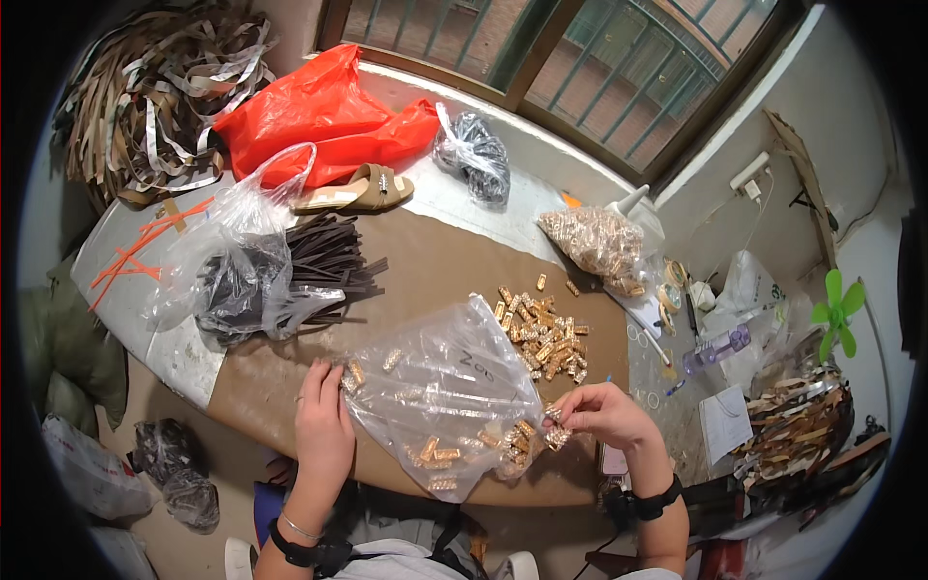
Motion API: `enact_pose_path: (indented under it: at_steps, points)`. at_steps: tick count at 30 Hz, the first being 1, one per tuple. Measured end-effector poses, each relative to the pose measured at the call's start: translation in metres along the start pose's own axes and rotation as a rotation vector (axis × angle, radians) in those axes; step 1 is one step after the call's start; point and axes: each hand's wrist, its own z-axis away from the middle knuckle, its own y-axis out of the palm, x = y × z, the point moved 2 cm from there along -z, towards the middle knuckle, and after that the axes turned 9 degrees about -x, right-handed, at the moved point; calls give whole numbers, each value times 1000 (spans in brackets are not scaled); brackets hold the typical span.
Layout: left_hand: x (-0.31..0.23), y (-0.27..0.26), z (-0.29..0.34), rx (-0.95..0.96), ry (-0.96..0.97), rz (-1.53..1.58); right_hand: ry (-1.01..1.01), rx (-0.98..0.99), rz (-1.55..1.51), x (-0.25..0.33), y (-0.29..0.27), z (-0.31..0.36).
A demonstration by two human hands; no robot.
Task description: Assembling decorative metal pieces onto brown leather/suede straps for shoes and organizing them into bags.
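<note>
A clear plastic bag [440,372] with dark handwriting lies flat on the brown sheet in front of me, with several gold buckles [440,452] inside. At the bag's left edge my left hand [324,416] has its fingers closed on the plastic, beside a gold piece. My right hand [609,414] pinches a small cluster of glittering gold buckles [557,437] just past the bag's right corner. Behind that hand a loose heap of gold buckles [546,338] sits on the sheet. Whether the left fingers also grip the piece is hidden.
A dark bundle of strips [333,256] in clear plastic lies left, near a brown sandal [367,190] and a red bag [329,121]. A full bag of buckles [594,242] stands at the back right. A green fan [837,314] and strap piles [797,416] are far right.
</note>
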Motion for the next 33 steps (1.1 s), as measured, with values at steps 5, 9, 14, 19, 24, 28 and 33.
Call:
enact_pose_path:
  at_steps: [5, 9, 14, 19, 24, 28, 33]
  points:
    - [0, 0, 2, -1, 6, -18, -40, -176, -3, 13, -32, -20]
    - [0, -1, 2, -5, 8, -39, -100, -382, 87, 18, -61, -47]
    - [-3, -2, -2, -8, 3, -49, -32, -358, 759, 34, -46, -25]
    - [-4, 1, -4, -16, 34, -15, -193, 165, 850, 14, 52, -13]
    - [1, 2, -1, -38, 23, -8, -620, 97, 1298, -11, 96, -50]
    - [-2, -1, -3, -22, 10, 24, -584, 221, 1100, 25, 99, -59]
    - [-6, -31, 4, -181, 291, 243, -103, 118, 348, 63, 110, -63]
